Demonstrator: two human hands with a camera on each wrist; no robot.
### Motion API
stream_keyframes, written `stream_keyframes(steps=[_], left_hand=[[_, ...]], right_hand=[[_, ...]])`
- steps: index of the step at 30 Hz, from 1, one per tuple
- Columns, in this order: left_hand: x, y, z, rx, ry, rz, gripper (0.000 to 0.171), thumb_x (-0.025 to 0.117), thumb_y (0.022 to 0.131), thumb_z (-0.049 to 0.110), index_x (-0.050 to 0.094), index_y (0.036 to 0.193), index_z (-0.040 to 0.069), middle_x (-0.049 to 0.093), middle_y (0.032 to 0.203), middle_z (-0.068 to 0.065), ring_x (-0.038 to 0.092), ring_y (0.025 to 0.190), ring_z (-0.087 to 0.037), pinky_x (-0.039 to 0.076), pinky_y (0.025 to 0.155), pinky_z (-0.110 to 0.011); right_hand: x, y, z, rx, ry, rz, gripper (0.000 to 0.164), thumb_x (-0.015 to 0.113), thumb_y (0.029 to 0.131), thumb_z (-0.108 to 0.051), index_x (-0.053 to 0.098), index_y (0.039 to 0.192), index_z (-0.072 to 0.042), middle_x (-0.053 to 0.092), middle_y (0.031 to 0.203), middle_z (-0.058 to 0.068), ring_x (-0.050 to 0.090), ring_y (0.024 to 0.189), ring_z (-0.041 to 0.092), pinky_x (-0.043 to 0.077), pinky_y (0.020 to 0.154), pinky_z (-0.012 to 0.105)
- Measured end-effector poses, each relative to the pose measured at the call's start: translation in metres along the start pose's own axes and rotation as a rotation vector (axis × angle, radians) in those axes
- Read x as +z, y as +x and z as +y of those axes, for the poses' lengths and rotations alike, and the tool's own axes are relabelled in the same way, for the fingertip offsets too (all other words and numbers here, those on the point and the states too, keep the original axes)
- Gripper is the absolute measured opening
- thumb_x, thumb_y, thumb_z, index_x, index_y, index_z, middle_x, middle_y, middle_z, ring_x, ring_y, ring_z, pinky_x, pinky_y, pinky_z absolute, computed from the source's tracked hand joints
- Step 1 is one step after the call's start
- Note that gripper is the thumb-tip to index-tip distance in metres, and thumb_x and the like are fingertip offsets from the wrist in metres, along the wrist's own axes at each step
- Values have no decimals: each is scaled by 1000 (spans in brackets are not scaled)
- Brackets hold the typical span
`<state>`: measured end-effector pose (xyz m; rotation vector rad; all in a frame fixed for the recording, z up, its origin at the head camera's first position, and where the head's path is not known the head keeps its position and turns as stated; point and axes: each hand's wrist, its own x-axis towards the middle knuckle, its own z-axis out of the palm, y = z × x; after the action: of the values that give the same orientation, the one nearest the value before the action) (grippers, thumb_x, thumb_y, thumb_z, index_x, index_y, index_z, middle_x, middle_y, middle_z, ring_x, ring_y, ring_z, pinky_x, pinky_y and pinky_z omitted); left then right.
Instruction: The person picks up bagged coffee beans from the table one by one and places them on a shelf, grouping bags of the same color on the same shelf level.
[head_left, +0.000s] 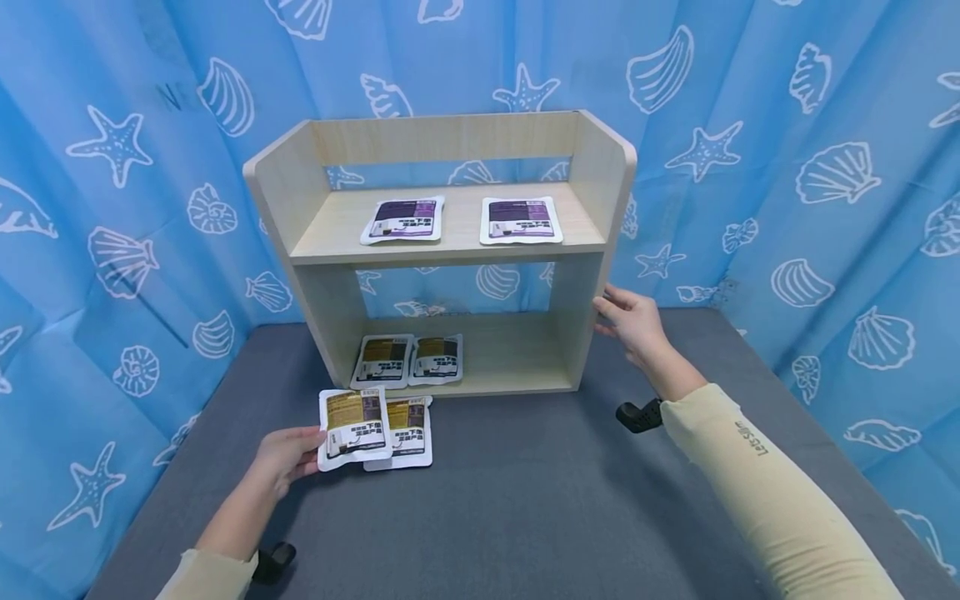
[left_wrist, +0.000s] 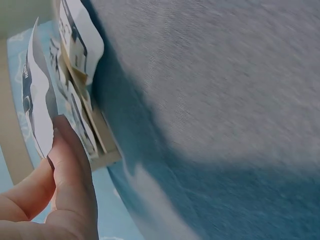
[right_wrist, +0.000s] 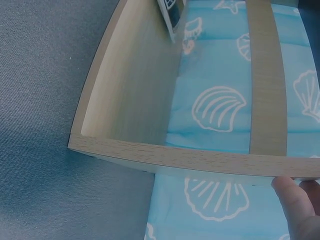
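My left hand [head_left: 288, 457] pinches a white pouch with a gold and dark label [head_left: 354, 423] by its left edge, between thumb and fingers. In the left wrist view the held pouch [left_wrist: 42, 95] appears edge-on, raised above the table. It overlaps a similar pouch [head_left: 414, 433] lying in front of the wooden shelf [head_left: 450, 260]. My right hand [head_left: 636, 323] rests its fingertips against the outer face of the shelf's right side panel [right_wrist: 200, 161], fingers fairly straight.
Two gold-labelled pouches [head_left: 384, 360] lie side by side at the left of the lower tier. Two purple-labelled pouches [head_left: 521, 221] lie apart on the upper tier. The shelf stands on a grey table [head_left: 510, 500], with a blue shell-print curtain [head_left: 750, 125] behind and around it.
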<state>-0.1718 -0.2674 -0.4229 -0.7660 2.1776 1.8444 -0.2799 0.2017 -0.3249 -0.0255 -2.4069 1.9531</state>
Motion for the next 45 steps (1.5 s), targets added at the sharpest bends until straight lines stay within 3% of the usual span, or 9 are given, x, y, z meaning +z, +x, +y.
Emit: stream_keyframes(steps=[17,45], left_hand=[[27,-5,10,31,-47,-76,39,56,97,2,47,130,-16,67,75,-3,63,64,-11,55,55,-23],[79,-2,36,40,-3,-80,32,58,97,5,55,126,-8,68,86,-9,61,61,-12,51,51,-19]], right_hand=[[1,-2,-1,4,5,9,48,50,103,-17,37,148,-7,35,152,15,41,134,32,47,97,39],[1,0,0,22,11,33,48,52,102,-19,39,147,-8,36,152,14,43,134,31,48,98,40]])
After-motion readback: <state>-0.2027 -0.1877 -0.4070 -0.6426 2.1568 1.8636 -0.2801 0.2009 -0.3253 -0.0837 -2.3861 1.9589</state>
